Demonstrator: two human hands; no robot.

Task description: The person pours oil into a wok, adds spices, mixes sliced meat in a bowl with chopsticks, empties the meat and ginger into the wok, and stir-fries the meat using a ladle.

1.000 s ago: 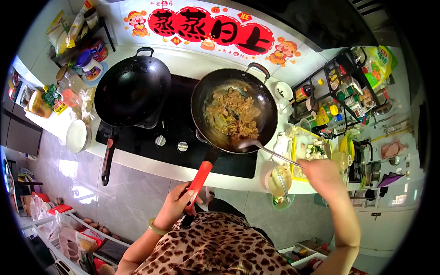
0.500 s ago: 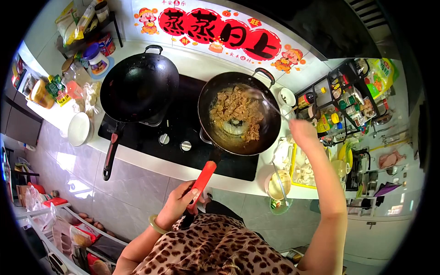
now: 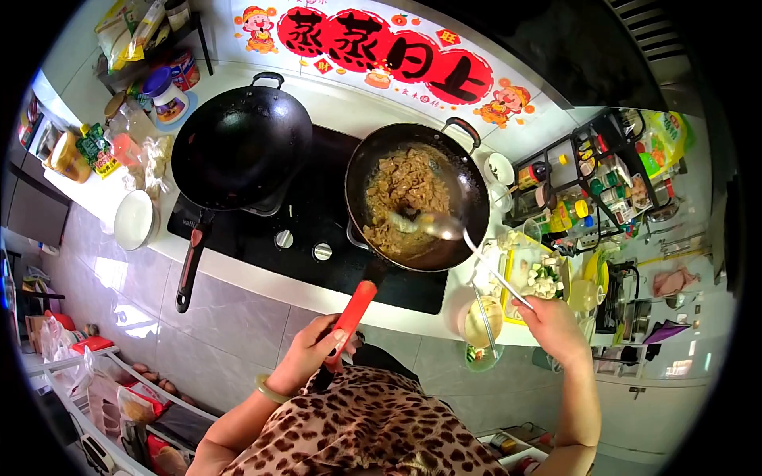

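My left hand (image 3: 316, 351) is closed around the red handle (image 3: 354, 312) of the right-hand wok (image 3: 468, 190). In that wok, browned meat pieces (image 3: 409, 182) lie in a shiny, oily liquid. My right hand (image 3: 557, 329) grips the end of a long-handled metal ladle (image 3: 498, 276). The ladle's bowl is inside the wok, at the near right side of the meat. A second black wok (image 3: 242, 147) sits on the left side of the black stove (image 3: 317, 214), with no hand on it.
Right of the stove stand a yellow-rimmed tray (image 3: 512, 316) of pale cubes and chopped greens, and a bowl (image 3: 481, 324) with a utensil across it. Behind them is a rack of bottles (image 3: 583, 174). A white bowl (image 3: 135, 220) sits left of the stove.
My right hand has moved toward me and down, bringing the ladle from the wok's far right to its near side. The meat has shifted. My left hand keeps its hold on the handle.
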